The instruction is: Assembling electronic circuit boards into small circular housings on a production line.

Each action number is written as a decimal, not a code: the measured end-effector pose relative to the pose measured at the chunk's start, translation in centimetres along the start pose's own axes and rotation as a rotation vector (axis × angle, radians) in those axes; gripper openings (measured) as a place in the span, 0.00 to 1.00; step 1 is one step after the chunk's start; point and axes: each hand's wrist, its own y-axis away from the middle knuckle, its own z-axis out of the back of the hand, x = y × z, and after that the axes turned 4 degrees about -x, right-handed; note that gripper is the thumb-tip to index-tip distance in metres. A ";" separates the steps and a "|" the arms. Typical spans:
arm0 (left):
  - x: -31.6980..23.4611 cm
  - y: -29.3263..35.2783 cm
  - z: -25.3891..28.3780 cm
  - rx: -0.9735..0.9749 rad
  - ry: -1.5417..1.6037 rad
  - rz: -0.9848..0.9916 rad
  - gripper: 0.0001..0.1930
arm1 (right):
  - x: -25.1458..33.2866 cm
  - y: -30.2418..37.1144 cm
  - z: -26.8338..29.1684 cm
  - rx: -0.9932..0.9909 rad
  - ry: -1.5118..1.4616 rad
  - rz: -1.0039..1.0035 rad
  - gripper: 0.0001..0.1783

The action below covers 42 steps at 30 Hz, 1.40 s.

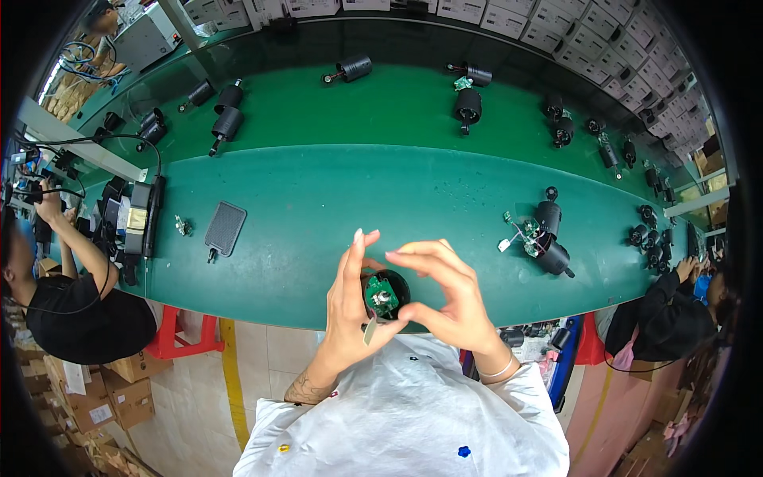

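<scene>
Outer wall of the black housing is being covered at its 9 o'clock by the left hand; its underside is being hidden too. Small parts on the green board inside are being shown too small to identify. Loose board, 9 o'clock: same. White shirt is being cut off at 6 o'clock by the lower edge, white boxes at 1 o'clock by the top. Co-worker, 9 o'clock, is being cropped by the dark rim.
</scene>
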 end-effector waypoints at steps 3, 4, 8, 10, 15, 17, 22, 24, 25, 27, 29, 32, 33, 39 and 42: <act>0.0 0.3 0.6 0.099 0.024 0.136 0.52 | 0.8 0.8 0.0 0.073 0.028 0.216 0.15; 0.0 0.4 0.7 0.132 0.032 0.182 0.53 | 0.9 1.0 0.0 0.098 0.037 0.288 0.15; 0.0 0.7 -0.2 0.122 -0.150 0.144 0.53 | -0.1 1.4 -0.7 -0.095 0.077 0.397 0.12; 0.0 0.7 -0.3 0.116 -0.212 0.131 0.53 | -0.2 1.4 -0.9 -0.158 0.089 0.434 0.11; -0.3 0.2 -0.1 0.086 -0.212 -0.004 0.47 | -0.4 1.0 -1.0 -0.179 0.130 0.381 0.09; -0.5 0.1 0.3 0.048 -0.213 -0.024 0.41 | -0.2 0.8 -0.9 -0.154 0.091 0.319 0.11; -0.7 -0.1 0.4 -0.063 -0.221 -0.087 0.33 | 0.4 1.0 -1.1 -0.143 -0.021 0.198 0.12; -0.7 -0.2 0.3 -0.135 -0.228 -0.130 0.30 | 0.6 1.3 -1.2 -0.159 -0.095 0.136 0.11; -0.6 -0.3 0.3 -0.133 -0.227 -0.130 0.30 | 0.6 1.4 -1.4 -0.160 -0.095 0.135 0.11; -0.5 -0.3 0.2 -0.155 -0.194 -0.155 0.29 | 0.6 1.6 -1.7 -0.152 -0.146 0.118 0.11; -0.3 -0.2 0.1 -0.177 -0.160 -0.181 0.28 | 0.6 1.7 -1.9 -0.145 -0.198 0.101 0.10; -0.1 0.4 -0.2 -0.175 -0.045 -0.112 0.26 | 0.5 0.6 -1.9 -0.075 -0.220 0.105 0.10; -0.1 0.6 -0.3 -0.174 0.013 -0.078 0.25 | 0.5 0.2 -1.9 -0.039 -0.231 0.107 0.10; 0.1 1.0 -0.8 -0.231 0.067 -0.056 0.22 | 0.5 0.4 -2.2 0.001 -0.143 0.057 0.09; 0.4 1.1 -0.7 -0.242 0.003 -0.090 0.22 | 0.4 0.5 -2.5 -0.004 -0.143 0.047 0.09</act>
